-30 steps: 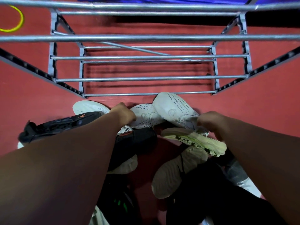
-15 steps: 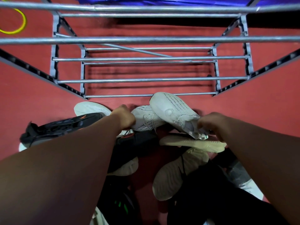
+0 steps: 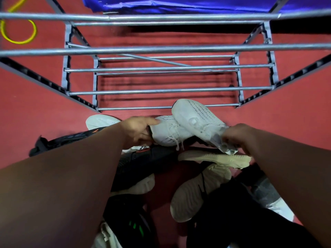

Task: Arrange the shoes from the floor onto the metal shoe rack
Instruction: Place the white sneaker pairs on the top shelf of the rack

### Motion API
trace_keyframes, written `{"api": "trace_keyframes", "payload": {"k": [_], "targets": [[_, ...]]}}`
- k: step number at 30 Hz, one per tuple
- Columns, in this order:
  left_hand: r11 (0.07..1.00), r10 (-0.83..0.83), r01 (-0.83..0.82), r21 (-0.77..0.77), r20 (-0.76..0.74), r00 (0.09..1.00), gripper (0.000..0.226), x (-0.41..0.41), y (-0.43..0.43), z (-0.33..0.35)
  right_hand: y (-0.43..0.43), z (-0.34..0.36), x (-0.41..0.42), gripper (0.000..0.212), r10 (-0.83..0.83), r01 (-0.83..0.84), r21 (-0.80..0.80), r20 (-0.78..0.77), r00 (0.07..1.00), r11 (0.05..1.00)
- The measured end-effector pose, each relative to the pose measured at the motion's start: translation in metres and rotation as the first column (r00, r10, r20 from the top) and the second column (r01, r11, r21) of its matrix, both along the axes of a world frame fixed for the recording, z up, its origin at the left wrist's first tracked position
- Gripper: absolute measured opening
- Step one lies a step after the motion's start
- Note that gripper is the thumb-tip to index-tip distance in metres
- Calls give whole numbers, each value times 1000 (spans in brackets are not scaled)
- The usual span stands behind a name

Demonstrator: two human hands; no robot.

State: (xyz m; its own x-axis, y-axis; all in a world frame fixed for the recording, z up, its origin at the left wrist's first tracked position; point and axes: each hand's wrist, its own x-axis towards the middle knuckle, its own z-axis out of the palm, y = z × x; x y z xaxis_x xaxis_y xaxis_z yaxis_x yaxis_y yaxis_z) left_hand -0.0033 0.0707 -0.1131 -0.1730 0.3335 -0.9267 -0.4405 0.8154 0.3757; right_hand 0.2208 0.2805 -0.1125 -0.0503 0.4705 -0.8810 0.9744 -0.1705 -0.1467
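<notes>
From the head view, looking down past both my forearms, my left hand (image 3: 138, 129) grips the heel end of a white knit sneaker (image 3: 166, 135), thumb laid along its upper and fingers curled in at the collar. My right hand (image 3: 238, 135) has its fingers curled and pinches the heel of the second white sneaker (image 3: 198, 120), which is tilted and lies partly over the first, its toe pointing away from me and crossing the lowest front bar of the metal shoe rack (image 3: 168, 90). Whether that toe touches the bar I cannot tell. The rack stands just beyond the pile on the red floor (image 3: 295, 113), and I see no shoe resting on its bars, through which the floor shows. The other shoes lie in a heap on the floor between my arms: a black shoe with an orange mark (image 3: 71, 138) is partly hidden by my left forearm, with a white toe (image 3: 100, 120) showing behind it; a black shoe (image 3: 148, 158) lies just under the pair I hold; a cream shoe on its side (image 3: 215, 157) is below my right hand; another cream shoe (image 3: 197, 188) lies nearer me, and a dark shoe with green marks (image 3: 132, 224) is at the bottom. A yellow loop (image 3: 19, 33) lies on the floor at far left, and a blue sheet (image 3: 179, 6) runs behind the rack
</notes>
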Motion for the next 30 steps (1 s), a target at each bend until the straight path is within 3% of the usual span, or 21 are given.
{"api": "trace_keyframes", "payload": {"k": [5, 7, 9, 12, 16, 19, 22, 27, 30], "targets": [[996, -84, 87, -36, 76, 994, 14, 9, 9, 14, 10, 18, 2, 4, 17, -17, -1, 36, 999, 1000], [992, -107, 111, -56, 68, 992, 13, 12, 9, 24, 19, 25, 5, 15, -2, 2, -2, 4, 1000, 1000], [989, -117, 120, -82, 39, 992, 14, 14, 6, 37, 22, 46, 6, 7, -4, 2, -66, -31, 1000, 998], [988, -122, 121, -90, 3, 993, 7, 19, -6, 66, 21, 77, 11, 12, -19, 0, -175, -110, 994, 985], [988, -119, 114, -108, -47, 992, 21, 26, -34, 108, 4, 134, 13, 16, -7, -47, -245, -215, 977, 968], [995, -68, 59, -79, -114, 991, 23, 31, -55, 144, -16, 176, 16, 40, 18, -58, -169, -230, 973, 984], [999, -31, 25, -39, -144, 989, 26, 36, -84, 187, -42, 209, 24, 14, -51, 28, -88, -277, 959, 996], [997, 75, -70, 33, -206, 976, 23, 48, -130, 264, -92, 276, 35, 9, -62, 141, 123, -495, 867, 982], [979, 202, -185, 90, -234, 951, 23, 62, -156, 308, -126, 313, 45, 13, -122, 248, 101, -658, 743, 964]]}}
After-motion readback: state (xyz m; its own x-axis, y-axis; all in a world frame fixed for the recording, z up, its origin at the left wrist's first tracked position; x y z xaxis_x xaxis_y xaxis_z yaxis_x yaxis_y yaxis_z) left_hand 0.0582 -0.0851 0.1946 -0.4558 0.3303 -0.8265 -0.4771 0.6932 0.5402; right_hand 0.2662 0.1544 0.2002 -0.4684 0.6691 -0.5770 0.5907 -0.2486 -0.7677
